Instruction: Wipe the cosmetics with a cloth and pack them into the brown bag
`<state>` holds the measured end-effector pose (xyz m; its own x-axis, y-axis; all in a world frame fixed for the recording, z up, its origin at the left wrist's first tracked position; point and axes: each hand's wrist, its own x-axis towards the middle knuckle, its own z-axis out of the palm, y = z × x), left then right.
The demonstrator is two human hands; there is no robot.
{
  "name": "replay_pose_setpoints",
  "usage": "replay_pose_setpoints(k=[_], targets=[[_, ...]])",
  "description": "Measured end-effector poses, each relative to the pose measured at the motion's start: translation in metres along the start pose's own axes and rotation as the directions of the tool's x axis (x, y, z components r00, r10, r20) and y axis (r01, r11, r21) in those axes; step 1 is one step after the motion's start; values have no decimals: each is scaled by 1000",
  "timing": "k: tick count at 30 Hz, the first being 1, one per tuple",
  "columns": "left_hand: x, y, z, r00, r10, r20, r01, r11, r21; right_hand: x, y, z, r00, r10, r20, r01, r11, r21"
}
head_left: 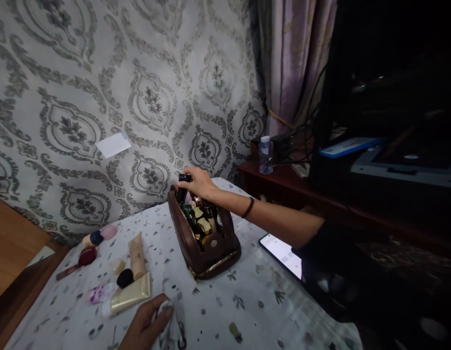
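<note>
A brown toiletry bag (182, 243) stands unzipped on the table, packed with small bottles and several yellowish pieces (203, 225). At its far end, my right hand (200, 183) grips a small black cylindrical container (184, 178), whose lower part sits inside the bag's opening. Close to the table's near side, my left hand (147, 322) is closed on a bunched white cloth (169, 323) with a dark edge. Left of the bag lie a gold tube (132, 293), a beige tube (137, 255) and a round black item (125, 278).
Farther left are a dark red brush (87, 256), a pink sponge (109, 232) and a purple-white packet (101, 293). A lit phone (282, 255) lies right of the bag, under my right forearm. A water bottle (266, 155) stands on the reddish-brown cabinet (247, 170).
</note>
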<state>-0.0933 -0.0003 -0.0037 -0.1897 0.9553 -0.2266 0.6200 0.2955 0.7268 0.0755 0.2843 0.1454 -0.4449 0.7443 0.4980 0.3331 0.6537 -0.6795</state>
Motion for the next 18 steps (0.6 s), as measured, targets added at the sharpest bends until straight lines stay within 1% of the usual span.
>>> replay_pose_setpoints(k=[2, 3, 4, 5, 6, 7, 8, 10, 11, 12, 13, 15, 16, 17, 18], targets=[[0, 9, 1, 998, 18, -58, -16, 1000, 26, 0, 0, -1, 1000, -6, -2, 6, 1000, 9], [0, 16, 0, 995, 49, -92, -45, 998, 49, 0, 0, -2, 1000, -8, -2, 8, 1000, 10], [1, 25, -1, 987, 107, -122, -97, 992, 78, -1, -1, -2, 1000, -12, 0, 12, 1000, 8], [2, 37, -4, 972, 170, -160, -153, 982, 115, -1, -1, -2, 1000, -23, 3, 23, 1000, 3], [4, 51, -7, 950, 227, -214, -193, 967, 167, -1, -1, -3, 999, -39, 7, 39, 999, -4], [8, 67, -12, 924, 292, -245, -237, 944, 230, -1, -1, -3, 998, -58, 9, 58, 998, -11], [12, 85, -17, 899, 366, -240, -288, 908, 304, -1, -2, -3, 997, -80, 8, 80, 997, -18], [25, 121, -29, 840, 519, -157, -401, 790, 464, -1, -2, -3, 993, -119, -7, 119, 993, -19], [33, 138, -34, 795, 592, -134, -445, 719, 534, -1, -2, -4, 991, -132, -21, 132, 991, -11], [43, 153, -39, 753, 648, -118, -469, 653, 594, 0, -1, -5, 989, -140, -39, 140, 990, 4], [52, 166, -43, 721, 686, -100, -476, 595, 648, 1, -1, -6, 988, -142, -62, 144, 989, 24], [71, 184, -49, 677, 732, -79, -435, 484, 759, 2, 1, -9, 984, -130, -119, 139, 988, 70], [80, 189, -51, 667, 743, -57, -406, 426, 808, 3, 3, -12, 981, -121, -151, 136, 986, 94], [88, 192, -52, 668, 743, -25, -382, 373, 846, 3, 4, -14, 977, -112, -180, 135, 984, 118], [94, 193, -53, 680, 733, 15, -370, 324, 871, 4, 6, -17, 973, -109, -205, 139, 980, 143]])
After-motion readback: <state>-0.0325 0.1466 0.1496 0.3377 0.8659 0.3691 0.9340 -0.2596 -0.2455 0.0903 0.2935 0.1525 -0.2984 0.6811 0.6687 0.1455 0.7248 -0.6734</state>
